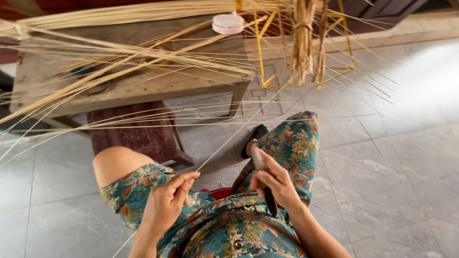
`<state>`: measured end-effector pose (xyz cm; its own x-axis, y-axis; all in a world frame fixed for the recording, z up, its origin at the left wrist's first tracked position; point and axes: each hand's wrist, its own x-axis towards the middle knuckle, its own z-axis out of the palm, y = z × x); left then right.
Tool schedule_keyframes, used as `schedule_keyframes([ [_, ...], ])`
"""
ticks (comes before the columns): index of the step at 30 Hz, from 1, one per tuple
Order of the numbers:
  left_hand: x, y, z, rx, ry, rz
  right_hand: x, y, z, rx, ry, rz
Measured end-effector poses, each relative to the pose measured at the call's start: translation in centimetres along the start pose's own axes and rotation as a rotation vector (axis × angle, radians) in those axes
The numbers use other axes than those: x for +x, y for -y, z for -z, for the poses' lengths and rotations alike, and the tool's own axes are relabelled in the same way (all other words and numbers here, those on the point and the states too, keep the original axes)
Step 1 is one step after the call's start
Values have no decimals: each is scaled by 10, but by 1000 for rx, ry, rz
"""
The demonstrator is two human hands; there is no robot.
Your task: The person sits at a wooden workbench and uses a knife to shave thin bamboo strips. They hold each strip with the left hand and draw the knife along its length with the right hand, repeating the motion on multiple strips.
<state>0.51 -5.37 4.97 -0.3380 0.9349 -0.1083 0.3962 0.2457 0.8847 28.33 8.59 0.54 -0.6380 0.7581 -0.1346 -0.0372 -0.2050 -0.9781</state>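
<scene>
My left hand pinches a long thin bamboo strip that runs from my lap up and to the right toward the bundle at the top. My right hand grips a dark-handled knife, its blade end pointing up near my right knee. Both hands rest over my lap, on a teal floral dress. The strip's lower end passes under my left hand and out past my wrist.
A low wooden bench stands ahead, covered with long bamboo strips fanning left. A pink round tin sits on it. A tied strip bundle hangs by a yellow wire frame. A dark stool sits on the grey tiled floor.
</scene>
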Motion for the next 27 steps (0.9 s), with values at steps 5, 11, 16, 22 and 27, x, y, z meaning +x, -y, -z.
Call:
schedule_keyframes([
  [5, -14, 41, -13, 80, 182, 106, 13, 27, -13, 19, 157, 5],
  [11, -20, 111, -17, 66, 373, 219, 16, 16, -23, 65, 59, 0],
  [16, -4, 125, -44, -82, 258, 64, 9, 12, -48, 50, 193, -123],
  [22, 20, 131, -59, -112, 284, 86, 12, 17, -22, 169, 83, -23],
  [27, 26, 151, -51, -73, 320, -282, 8, 20, 33, 336, -98, 107],
])
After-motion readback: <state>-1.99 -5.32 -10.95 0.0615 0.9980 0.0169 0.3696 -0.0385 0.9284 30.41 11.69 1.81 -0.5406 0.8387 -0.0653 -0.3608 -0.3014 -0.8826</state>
